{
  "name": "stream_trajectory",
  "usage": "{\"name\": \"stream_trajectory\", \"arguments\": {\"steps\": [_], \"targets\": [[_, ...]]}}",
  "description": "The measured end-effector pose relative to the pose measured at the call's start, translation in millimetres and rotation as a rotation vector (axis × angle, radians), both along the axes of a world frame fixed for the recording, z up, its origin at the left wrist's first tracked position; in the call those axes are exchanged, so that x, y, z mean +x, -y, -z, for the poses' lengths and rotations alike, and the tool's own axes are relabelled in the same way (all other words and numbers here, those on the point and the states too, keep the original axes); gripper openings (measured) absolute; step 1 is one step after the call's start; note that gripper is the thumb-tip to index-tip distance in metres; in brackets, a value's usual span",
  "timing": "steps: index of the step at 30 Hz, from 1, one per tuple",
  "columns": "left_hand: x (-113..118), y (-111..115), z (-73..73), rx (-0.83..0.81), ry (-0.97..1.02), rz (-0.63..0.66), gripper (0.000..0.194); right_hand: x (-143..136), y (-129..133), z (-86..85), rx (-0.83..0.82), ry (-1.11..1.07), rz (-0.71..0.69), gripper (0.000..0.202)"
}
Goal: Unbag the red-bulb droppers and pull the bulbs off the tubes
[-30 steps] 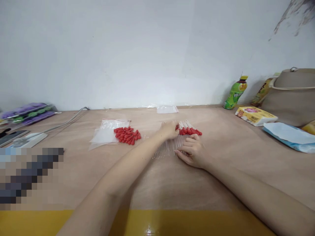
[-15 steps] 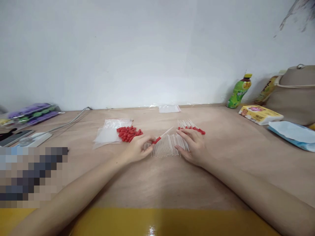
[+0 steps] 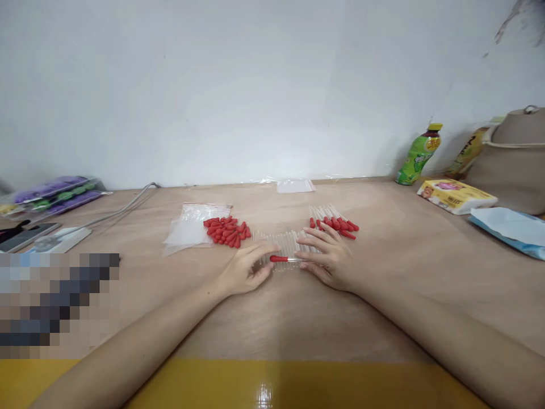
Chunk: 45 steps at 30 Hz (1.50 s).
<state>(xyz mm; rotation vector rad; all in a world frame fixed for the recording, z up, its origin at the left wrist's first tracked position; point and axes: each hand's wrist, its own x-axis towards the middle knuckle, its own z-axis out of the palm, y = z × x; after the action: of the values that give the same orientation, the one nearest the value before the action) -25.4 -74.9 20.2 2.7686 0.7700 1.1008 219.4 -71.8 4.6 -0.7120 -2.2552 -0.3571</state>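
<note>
A glass dropper with a red rubber bulb (image 3: pixel 279 258) lies sideways between my hands, bulb to the left. My right hand (image 3: pixel 330 258) has its clear tube between thumb and fingers. My left hand (image 3: pixel 247 267) is at the bulb end, thumb and fingers apart around it. Under both hands spreads a row of clear glass tubes (image 3: pixel 289 244), partly covered by my fingers. Loose red rubber bulbs (image 3: pixel 225 232) are heaped beyond my left hand. Behind my right hand lie several tubes fitted with red bulbs (image 3: pixel 336 223), tips pointing away.
Clear zip bags (image 3: pixel 187 224) lie left of the bulb heap, another bag (image 3: pixel 295 186) by the wall. On the right are a green bottle (image 3: pixel 419 156), a yellow tissue pack (image 3: pixel 455 196), a blue-white packet (image 3: pixel 508 232) and a beige bag (image 3: pixel 519 165). A grey cable (image 3: pixel 123 213) runs at left.
The dropper has turned from slanting up out of my left hand to nearly level, its tube now at my right hand. My left fingers have opened away from the bulb.
</note>
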Motion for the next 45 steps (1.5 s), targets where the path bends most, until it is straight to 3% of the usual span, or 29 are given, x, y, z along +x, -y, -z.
{"name": "stream_trajectory", "arguments": {"steps": [3,8,12,17,25,45], "targets": [[9,0,1.2,0.056,-0.081,-0.005,0.043,-2,1,0.6,-0.004,-0.01,0.0,0.016],[18,-6,10.6,0.163,-0.077,-0.051,0.019,-5,2,0.9,-0.032,0.013,0.006,0.019],[18,-6,12.1,0.187,-0.035,-0.04,0.019,-7,2,1.7,-0.057,0.042,0.016,0.029],[17,-4,9.5,0.219,-0.048,-0.025,0.018,-13,2,2.7,-0.042,0.026,-0.032,0.023],[17,-1,5.3,0.182,-0.17,-0.046,0.014,-12,5,2.6,-0.011,-0.024,-0.135,0.018],[12,2,4.0,0.095,-0.236,-0.021,0.017,-7,8,3.4,0.208,-0.024,-0.169,0.015]]}}
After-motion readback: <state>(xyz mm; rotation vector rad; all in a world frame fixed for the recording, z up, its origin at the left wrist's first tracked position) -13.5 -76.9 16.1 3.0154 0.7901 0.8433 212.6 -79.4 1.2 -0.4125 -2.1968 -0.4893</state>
